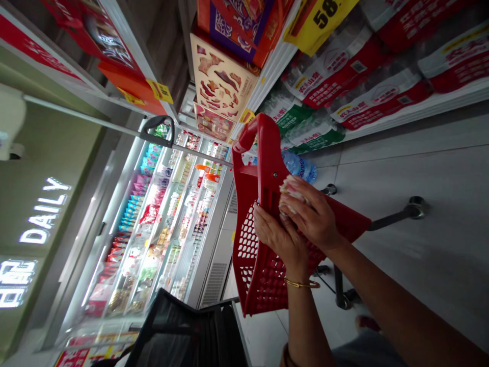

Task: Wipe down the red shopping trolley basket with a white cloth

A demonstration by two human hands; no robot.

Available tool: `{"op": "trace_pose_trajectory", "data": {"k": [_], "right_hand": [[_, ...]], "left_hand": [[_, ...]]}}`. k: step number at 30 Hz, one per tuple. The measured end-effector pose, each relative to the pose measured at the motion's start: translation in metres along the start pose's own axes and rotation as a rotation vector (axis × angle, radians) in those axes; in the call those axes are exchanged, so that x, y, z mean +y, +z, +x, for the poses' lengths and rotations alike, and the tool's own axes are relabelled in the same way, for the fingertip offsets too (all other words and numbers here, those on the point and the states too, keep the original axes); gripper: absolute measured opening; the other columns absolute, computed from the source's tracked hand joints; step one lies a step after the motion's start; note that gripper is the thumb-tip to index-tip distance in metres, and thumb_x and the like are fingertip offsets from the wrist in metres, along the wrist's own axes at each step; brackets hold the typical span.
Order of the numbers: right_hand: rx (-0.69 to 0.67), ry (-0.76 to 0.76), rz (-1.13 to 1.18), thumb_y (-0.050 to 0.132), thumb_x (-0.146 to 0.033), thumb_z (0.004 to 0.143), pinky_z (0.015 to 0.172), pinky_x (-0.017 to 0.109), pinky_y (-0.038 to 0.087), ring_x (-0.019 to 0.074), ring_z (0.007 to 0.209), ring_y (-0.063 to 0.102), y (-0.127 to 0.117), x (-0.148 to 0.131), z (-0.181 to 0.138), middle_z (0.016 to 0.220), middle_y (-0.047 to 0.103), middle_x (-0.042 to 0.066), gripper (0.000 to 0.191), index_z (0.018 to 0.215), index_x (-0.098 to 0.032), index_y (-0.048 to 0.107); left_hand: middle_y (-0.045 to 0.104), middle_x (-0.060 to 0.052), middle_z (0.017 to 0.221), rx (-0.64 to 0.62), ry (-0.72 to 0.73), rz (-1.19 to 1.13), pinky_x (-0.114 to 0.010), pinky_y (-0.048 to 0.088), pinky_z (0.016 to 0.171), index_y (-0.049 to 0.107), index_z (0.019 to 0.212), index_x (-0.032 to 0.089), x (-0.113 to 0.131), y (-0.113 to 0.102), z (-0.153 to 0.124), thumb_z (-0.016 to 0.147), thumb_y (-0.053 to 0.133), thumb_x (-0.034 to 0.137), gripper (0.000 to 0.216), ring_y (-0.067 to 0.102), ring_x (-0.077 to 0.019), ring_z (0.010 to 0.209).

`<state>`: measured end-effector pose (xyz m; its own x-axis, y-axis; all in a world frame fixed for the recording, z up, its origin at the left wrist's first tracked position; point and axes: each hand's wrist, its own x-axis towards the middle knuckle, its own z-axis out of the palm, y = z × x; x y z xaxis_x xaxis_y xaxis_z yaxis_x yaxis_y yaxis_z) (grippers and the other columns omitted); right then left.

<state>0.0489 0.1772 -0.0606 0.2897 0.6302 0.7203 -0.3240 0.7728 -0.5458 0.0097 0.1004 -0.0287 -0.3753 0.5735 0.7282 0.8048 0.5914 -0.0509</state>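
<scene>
The picture is turned on its side, with the floor at the right. Both my hands meet in front of a red plastic shopping basket (260,275) on a wheeled trolley. My right hand (315,216) is curled round a small pale, crumpled thing (290,189) that I cannot identify, held against the basket's rim. My left hand (277,235), with a gold bangle on its wrist, lies just beneath it, fingers closed together and touching the same pale thing and the basket's wall. The basket's red handle (254,130) stands raised.
A lit chiller cabinet (160,219) full of packaged goods runs along the left. Shelves with packs of bottled water (344,76) and gift boxes (221,84) are at the top. A black basket (183,331) is at the bottom. Trolley wheels (416,206) rest on the tiled floor.
</scene>
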Motion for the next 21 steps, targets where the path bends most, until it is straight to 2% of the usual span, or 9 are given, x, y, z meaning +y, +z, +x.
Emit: {"op": "trace_pose_trajectory", "data": {"k": [2,6,11,21], "right_hand": [[-0.025,-0.071,0.042,0.059,-0.018,0.092,0.114,0.05,0.045,0.025,0.139,0.045,0.011,0.002,0.02,0.146,0.051,0.005,0.054,0.142,-0.032,0.045],[-0.196,-0.15,-0.013,0.057,-0.023,0.095,0.119,0.052,0.035,0.0235,0.146,0.032,0.025,0.007,0.038,0.146,0.053,0.001,0.043,0.137,-0.032,0.051],[-0.21,-0.164,-0.095,0.051,-0.019,0.097,0.122,0.054,0.028,0.0238,0.15,0.022,0.023,0.015,0.024,0.145,0.054,0.001,0.043,0.139,-0.031,0.051],[-0.191,-0.091,-0.099,0.049,-0.015,0.098,0.122,0.048,0.035,0.0221,0.148,0.029,0.01,0.022,-0.005,0.146,0.052,-0.001,0.058,0.15,-0.035,0.032]], "left_hand": [[0.034,-0.017,0.157,-0.001,0.021,-0.004,-0.047,0.023,0.12,0.021,0.154,0.015,-0.001,0.0,-0.001,0.1,0.037,0.036,0.061,0.029,-0.0256,0.147],[0.038,-0.017,0.155,0.024,0.075,-0.06,-0.043,0.026,0.119,0.026,0.153,0.015,-0.001,-0.003,0.0,0.1,0.037,0.031,0.057,0.032,-0.0235,0.146],[0.043,-0.015,0.152,0.037,0.076,-0.107,-0.041,0.031,0.117,0.032,0.151,0.015,0.004,-0.006,0.004,0.1,0.035,0.025,0.052,0.039,-0.0213,0.142],[0.045,-0.015,0.151,0.01,0.033,-0.06,-0.042,0.03,0.118,0.036,0.149,0.014,0.005,-0.008,0.004,0.101,0.034,0.03,0.051,0.038,-0.0218,0.142]]}}
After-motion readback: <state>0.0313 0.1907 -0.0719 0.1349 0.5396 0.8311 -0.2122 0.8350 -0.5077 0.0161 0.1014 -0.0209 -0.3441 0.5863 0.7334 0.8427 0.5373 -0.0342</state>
